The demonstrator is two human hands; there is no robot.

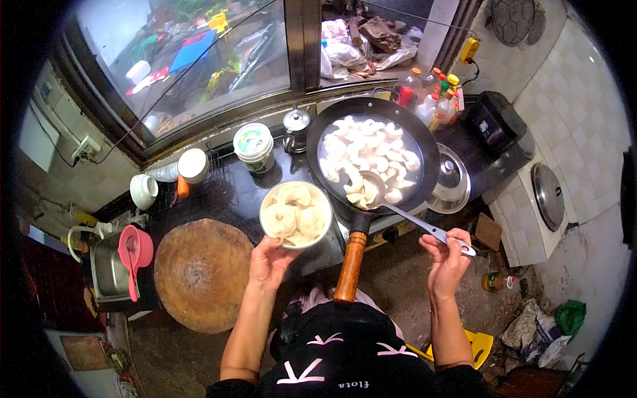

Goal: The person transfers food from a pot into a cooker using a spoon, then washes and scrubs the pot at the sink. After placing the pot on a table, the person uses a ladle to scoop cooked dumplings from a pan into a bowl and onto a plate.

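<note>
My left hand (271, 263) holds a white bowl (265, 232) of dumplings (302, 215) by its near rim, just left of the wok. In my right hand (451, 255) is the handle of a metal ladle (418, 222). The ladle's head holds several dumplings over the near part of the black wok (428, 142). Many pale dumplings (371, 142) lie in cloudy liquid inside the wok. Its wooden handle (350, 268) points toward my body, between my two hands.
A round wooden board (199, 275) lies left of the bowl, beside a sink (109, 268) with a pink scoop (136, 245). Behind stand a tub (254, 147) and a metal pot (296, 132). Bottles (431, 99) and a lid (452, 182) are right of the wok.
</note>
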